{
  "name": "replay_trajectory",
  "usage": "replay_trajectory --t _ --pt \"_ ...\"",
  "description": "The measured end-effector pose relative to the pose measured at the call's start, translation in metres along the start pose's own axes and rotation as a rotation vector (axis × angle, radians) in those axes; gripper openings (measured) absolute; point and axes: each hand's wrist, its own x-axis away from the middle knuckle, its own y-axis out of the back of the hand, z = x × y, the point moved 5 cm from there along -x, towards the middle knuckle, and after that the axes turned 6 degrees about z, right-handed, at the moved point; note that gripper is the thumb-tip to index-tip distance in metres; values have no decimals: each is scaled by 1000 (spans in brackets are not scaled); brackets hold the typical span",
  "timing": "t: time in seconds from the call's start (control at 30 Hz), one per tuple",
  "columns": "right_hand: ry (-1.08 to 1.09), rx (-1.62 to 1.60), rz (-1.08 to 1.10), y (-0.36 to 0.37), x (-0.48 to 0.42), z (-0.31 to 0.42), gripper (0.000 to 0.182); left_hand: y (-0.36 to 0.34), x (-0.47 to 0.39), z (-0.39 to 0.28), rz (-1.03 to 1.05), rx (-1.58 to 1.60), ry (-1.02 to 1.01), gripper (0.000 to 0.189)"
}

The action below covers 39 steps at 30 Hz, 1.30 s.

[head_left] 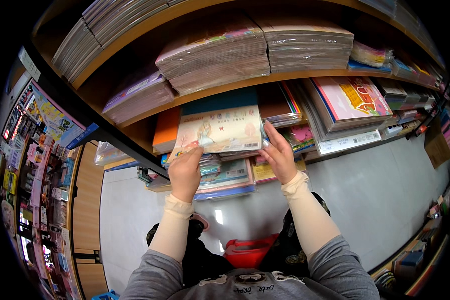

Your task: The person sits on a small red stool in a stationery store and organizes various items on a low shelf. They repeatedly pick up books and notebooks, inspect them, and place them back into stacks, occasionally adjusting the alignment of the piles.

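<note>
A cream-coloured paper pad or booklet [228, 129], printed with a drawn figure, lies flat before me at the mouth of a lower shelf. My left hand [186, 170] grips its near left corner, thumb on top and fingers hidden beneath. At its right edge is my right hand [279, 152], fingers extended and apart, with the fingertips beside the edge; whether they press on it I cannot tell. Behind the booklet shows a dark blue-green sheet [221, 100]. An orange stack [166, 129] sits to its left, and dark packs with multicoloured edges [281, 103] to its right.
Tall plastic-wrapped stacks [213, 56] fill the shelf above. A pink-covered pile [352, 97] juts out at right. Lower down, wrapped packs [225, 176] stick out over the floor. A black shelf post [97, 120] slants at left. Below me is a red plastic stool [249, 251].
</note>
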Motion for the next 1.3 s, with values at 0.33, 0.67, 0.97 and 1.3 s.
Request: replay_trajectory --t 0.33,0.67,0.97,1.3 --pt "126 641 -118 17 -10 -20 38 -53 28 -21 52 124 -162 24" --pt "176 873 -261 17 -21 -14 33 -224 165 43 753 231 130 41" --pt "191 998 -304 24 -25 -11 33 -271 174 93 910 -30 305 46" --pt "176 824 -265 20 -26 -14 41 -264 176 95 759 -45 160 29"
